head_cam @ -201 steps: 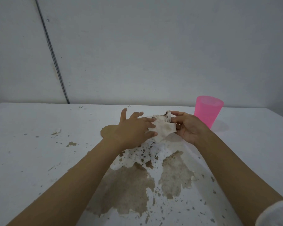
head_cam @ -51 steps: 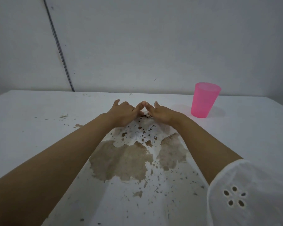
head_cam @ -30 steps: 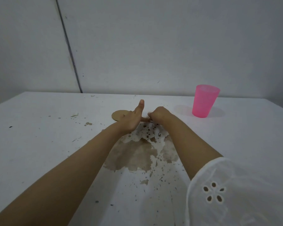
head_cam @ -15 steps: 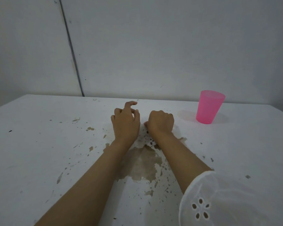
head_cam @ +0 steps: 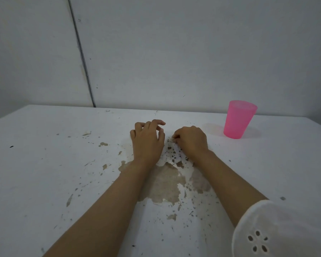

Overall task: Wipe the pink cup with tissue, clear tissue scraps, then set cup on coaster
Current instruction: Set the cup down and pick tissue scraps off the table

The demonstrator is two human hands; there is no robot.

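The pink cup (head_cam: 238, 119) stands upright and empty-handed at the back right of the white table (head_cam: 44, 164), a hand's width to the right of my right hand. My right hand (head_cam: 191, 142) is curled into a fist on the table and pinches a small whitish tissue scrap (head_cam: 171, 139) at its fingertips. My left hand (head_cam: 147, 140) rests just left of it, fingers loosely arched with the tips on the table, nothing seen in it. The coaster is hidden, no part of it shows around my left hand.
Brown patches of peeled paint (head_cam: 165, 186) and many dark flecks spread across the table under my forearms. A small pale scrap (head_cam: 86, 133) lies at the left. The grey wall (head_cam: 174, 52) rises right behind the table's back edge.
Earlier both hands held a sheet of tissue between them; now only a small scrap shows in my right hand. My left hand has moved over the spot where the coaster was seen. The cup has stayed put.
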